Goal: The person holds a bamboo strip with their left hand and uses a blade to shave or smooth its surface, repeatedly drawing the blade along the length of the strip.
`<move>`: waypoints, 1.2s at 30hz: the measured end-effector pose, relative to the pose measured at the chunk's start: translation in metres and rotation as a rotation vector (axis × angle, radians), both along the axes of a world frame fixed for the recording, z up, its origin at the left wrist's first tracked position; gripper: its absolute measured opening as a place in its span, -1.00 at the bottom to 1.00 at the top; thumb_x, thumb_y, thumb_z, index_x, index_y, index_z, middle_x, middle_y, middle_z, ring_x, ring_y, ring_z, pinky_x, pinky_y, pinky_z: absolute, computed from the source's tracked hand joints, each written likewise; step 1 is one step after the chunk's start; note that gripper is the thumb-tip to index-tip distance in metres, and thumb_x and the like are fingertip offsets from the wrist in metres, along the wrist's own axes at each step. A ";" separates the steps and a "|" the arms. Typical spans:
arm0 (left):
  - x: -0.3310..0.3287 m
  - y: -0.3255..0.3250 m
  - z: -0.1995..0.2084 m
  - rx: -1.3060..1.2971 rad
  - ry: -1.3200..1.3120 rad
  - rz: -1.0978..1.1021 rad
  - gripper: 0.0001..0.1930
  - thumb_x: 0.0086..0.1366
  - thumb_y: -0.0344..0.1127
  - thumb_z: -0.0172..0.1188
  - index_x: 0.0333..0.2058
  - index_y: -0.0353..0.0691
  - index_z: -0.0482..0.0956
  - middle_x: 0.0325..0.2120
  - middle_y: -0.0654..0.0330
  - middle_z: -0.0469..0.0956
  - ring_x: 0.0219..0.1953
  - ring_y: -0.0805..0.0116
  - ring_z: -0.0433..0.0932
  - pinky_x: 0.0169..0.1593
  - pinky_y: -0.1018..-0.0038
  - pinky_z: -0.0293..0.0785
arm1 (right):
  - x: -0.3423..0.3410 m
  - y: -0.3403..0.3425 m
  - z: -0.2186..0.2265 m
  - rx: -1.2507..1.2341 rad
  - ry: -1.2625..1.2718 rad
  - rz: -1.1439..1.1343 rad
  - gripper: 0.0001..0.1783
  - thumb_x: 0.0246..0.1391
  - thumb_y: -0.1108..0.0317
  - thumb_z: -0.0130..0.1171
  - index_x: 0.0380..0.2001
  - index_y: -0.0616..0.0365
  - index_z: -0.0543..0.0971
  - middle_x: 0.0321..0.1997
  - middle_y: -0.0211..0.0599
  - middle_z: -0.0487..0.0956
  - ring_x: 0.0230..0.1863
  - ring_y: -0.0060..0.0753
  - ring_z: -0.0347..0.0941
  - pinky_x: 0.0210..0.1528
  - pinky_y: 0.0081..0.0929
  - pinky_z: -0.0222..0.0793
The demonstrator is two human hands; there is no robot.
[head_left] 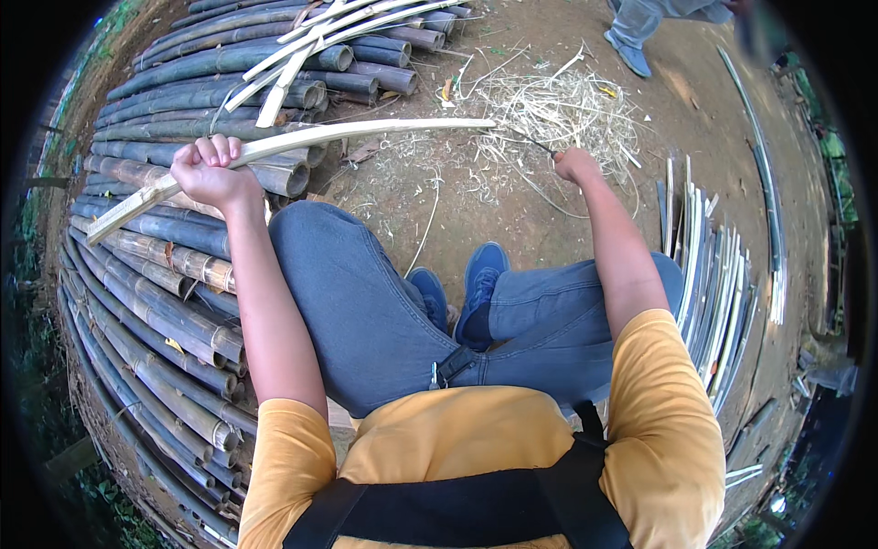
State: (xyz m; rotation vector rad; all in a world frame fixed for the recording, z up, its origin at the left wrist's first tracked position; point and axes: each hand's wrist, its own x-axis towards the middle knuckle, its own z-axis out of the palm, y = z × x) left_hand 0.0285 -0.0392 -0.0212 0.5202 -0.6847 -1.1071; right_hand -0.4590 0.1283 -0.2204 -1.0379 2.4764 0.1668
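My left hand is closed around a long pale strip of split bamboo, which slants up from the left over my knee and bends slightly toward its far end. In my right hand is a thin dark-bladed knife, its handle mostly hidden by my fingers. The blade points left, toward the strip's tip; whether they touch I cannot tell. Below the knife and beyond it lies a heap of thin curled bamboo shavings on the dirt.
Stacked bamboo poles fill the left side, with several pale split strips laid across the top. A bundle of narrow strips stands at my right, and a long dark pole lies farther right. Another person's shoe shows at the far right.
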 end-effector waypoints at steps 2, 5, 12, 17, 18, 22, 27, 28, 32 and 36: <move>-0.002 0.005 0.005 -0.037 -0.011 -0.062 -0.73 0.25 -0.22 -0.17 -0.63 -0.03 0.11 -0.76 0.35 0.06 -0.73 0.50 0.06 -0.61 0.53 0.08 | 0.004 0.008 0.024 0.027 -0.002 0.077 -0.56 0.16 0.13 0.07 -0.05 0.21 0.61 -0.04 0.09 0.61 0.03 0.04 0.55 0.05 -0.17 0.47; -0.016 0.013 0.016 -0.148 -0.009 -0.182 -0.76 0.27 -0.27 -0.21 -0.60 -0.07 0.13 -0.77 0.32 0.07 -0.73 0.49 0.07 -0.60 0.51 0.11 | 0.003 0.028 0.041 0.022 -0.025 0.065 -0.61 0.12 0.20 0.08 -0.10 0.25 0.62 -0.19 0.09 0.64 -0.14 -0.01 0.61 -0.16 -0.19 0.51; -0.042 0.033 0.061 -0.374 -0.040 -0.315 -0.82 0.23 -0.33 -0.20 -0.57 -0.11 0.11 -0.80 0.31 0.03 -0.77 0.49 -0.03 -0.66 0.51 0.03 | 0.039 0.055 0.072 -0.033 -0.254 -0.026 -0.73 -0.06 0.42 0.13 -0.23 0.20 0.64 -0.59 -0.11 0.53 -0.68 -0.24 0.43 -0.63 -0.27 0.31; -0.049 0.053 0.107 -0.440 -0.106 -0.186 -0.83 0.23 -0.32 -0.22 -0.56 -0.09 0.11 -0.81 0.32 -0.01 -0.79 0.51 -0.05 -0.69 0.53 -0.03 | 0.058 0.067 0.064 -0.091 -0.236 -0.059 -0.76 -0.08 0.43 0.17 -0.28 0.20 0.62 -0.64 -0.09 0.52 -0.68 -0.23 0.46 -0.62 -0.26 0.35; -0.045 0.054 0.112 -0.451 -0.089 -0.174 -0.83 0.22 -0.32 -0.22 -0.56 -0.08 0.11 -0.81 0.33 -0.01 -0.78 0.51 -0.05 -0.69 0.53 -0.03 | 0.060 0.067 0.062 -0.104 -0.226 -0.024 -0.77 -0.08 0.42 0.17 -0.29 0.21 0.62 -0.64 -0.08 0.51 -0.68 -0.24 0.47 -0.62 -0.26 0.36; -0.028 0.049 0.125 -0.438 -0.032 -0.104 -0.85 0.22 -0.30 -0.22 -0.54 -0.06 0.12 -0.81 0.34 -0.02 -0.77 0.50 -0.05 -0.68 0.52 -0.03 | 0.063 0.071 0.062 -0.118 -0.268 -0.055 -0.79 -0.06 0.41 0.18 -0.30 0.20 0.61 -0.62 -0.07 0.52 -0.66 -0.25 0.48 -0.63 -0.27 0.37; -0.015 0.050 0.122 -0.331 -0.095 0.002 -0.83 0.26 -0.29 -0.23 -0.53 -0.07 0.12 -0.79 0.34 -0.02 -0.75 0.50 -0.04 -0.66 0.52 -0.01 | 0.067 0.074 0.059 -0.265 -0.283 -0.161 -0.74 0.07 0.31 0.14 -0.29 0.32 0.59 -0.50 -0.03 0.58 -0.63 -0.24 0.50 -0.63 -0.26 0.35; -0.013 0.050 0.119 -0.307 -0.121 0.026 -0.82 0.27 -0.28 -0.23 -0.53 -0.07 0.12 -0.79 0.34 -0.02 -0.75 0.51 -0.04 -0.66 0.52 0.00 | 0.068 0.074 0.059 -0.286 -0.271 -0.149 -0.71 0.11 0.28 0.12 -0.28 0.35 0.59 -0.48 -0.02 0.59 -0.63 -0.24 0.51 -0.64 -0.25 0.34; -0.009 0.049 0.109 -0.337 -0.216 -0.056 -0.79 0.31 -0.26 -0.21 -0.53 -0.07 0.10 -0.75 0.33 0.00 -0.72 0.50 -0.04 -0.63 0.50 0.01 | 0.073 0.066 0.057 -0.355 -0.219 -0.157 -0.59 0.19 0.16 0.06 -0.25 0.37 0.60 -0.37 0.09 0.63 -0.45 -0.07 0.60 -0.45 -0.19 0.44; -0.013 0.052 0.113 -0.333 -0.200 -0.126 -0.77 0.28 -0.29 -0.22 -0.58 -0.06 0.06 -0.78 0.35 -0.02 -0.73 0.51 -0.06 -0.64 0.51 -0.04 | 0.062 0.060 0.029 -0.485 -0.075 0.012 -0.60 0.23 0.13 0.00 -0.25 0.28 0.61 -0.36 0.16 0.62 -0.26 0.08 0.61 -0.21 -0.17 0.46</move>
